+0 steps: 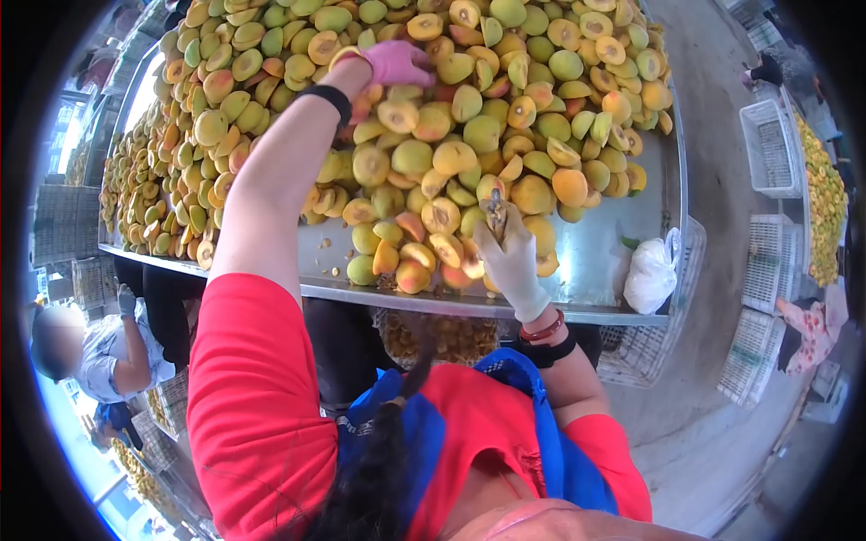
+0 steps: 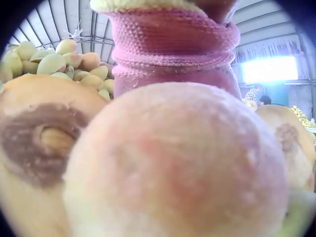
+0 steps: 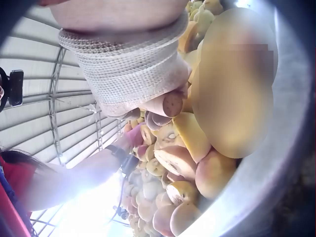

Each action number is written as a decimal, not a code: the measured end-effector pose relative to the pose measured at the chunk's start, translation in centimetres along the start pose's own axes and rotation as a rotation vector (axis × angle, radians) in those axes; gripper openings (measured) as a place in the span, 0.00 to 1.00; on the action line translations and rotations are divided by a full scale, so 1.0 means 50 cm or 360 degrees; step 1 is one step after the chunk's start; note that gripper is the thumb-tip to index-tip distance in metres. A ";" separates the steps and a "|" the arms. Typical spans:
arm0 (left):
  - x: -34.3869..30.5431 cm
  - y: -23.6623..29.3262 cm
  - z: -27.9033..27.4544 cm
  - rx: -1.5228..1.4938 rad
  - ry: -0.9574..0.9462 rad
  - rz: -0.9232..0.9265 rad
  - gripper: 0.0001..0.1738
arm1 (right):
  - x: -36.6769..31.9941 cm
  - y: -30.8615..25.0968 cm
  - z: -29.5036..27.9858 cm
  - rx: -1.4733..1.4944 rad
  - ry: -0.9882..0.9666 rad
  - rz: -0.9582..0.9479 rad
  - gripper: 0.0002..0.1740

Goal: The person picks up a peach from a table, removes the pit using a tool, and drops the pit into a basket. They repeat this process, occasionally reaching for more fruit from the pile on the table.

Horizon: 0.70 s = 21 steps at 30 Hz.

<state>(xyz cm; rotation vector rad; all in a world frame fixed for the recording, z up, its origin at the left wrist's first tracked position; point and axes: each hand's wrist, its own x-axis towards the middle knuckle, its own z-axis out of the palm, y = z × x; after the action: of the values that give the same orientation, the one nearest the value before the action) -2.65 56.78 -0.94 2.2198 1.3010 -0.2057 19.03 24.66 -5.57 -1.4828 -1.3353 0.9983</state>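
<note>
A big heap of halved yellow-green peaches (image 1: pixel 412 158) covers the metal table, many with the cut face up. My left hand (image 1: pixel 400 63), in a pink knit glove, reaches into the far part of the heap. In the left wrist view a blushed peach (image 2: pixel 177 163) blocks the fingers, so I cannot tell whether they hold one. Near the table's front edge my right hand (image 1: pixel 512 261), in a white glove, grips a small metal-tipped tool (image 1: pixel 496 212) pointing toward the heap. Its round, wooden-looking handle end (image 3: pixel 173 104) shows beside the glove in the right wrist view.
A tied white plastic bag (image 1: pixel 651 275) sits on the table's right corner. Below the front edge stands a crate of fruit pieces (image 1: pixel 437 338). White crates (image 1: pixel 769 149) line the floor at right. Another person (image 1: pixel 108 352) is at left.
</note>
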 end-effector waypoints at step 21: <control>0.218 0.140 -0.297 0.0858 0.1509 -0.0028 0.47 | -0.012 0.008 -0.092 0.0493 0.0144 0.0171 0.15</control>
<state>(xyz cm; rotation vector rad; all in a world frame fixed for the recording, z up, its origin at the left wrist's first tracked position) 6.81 70.29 9.83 2.9104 1.8948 0.6509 23.47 23.61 -4.59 -1.3559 -0.9943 1.1364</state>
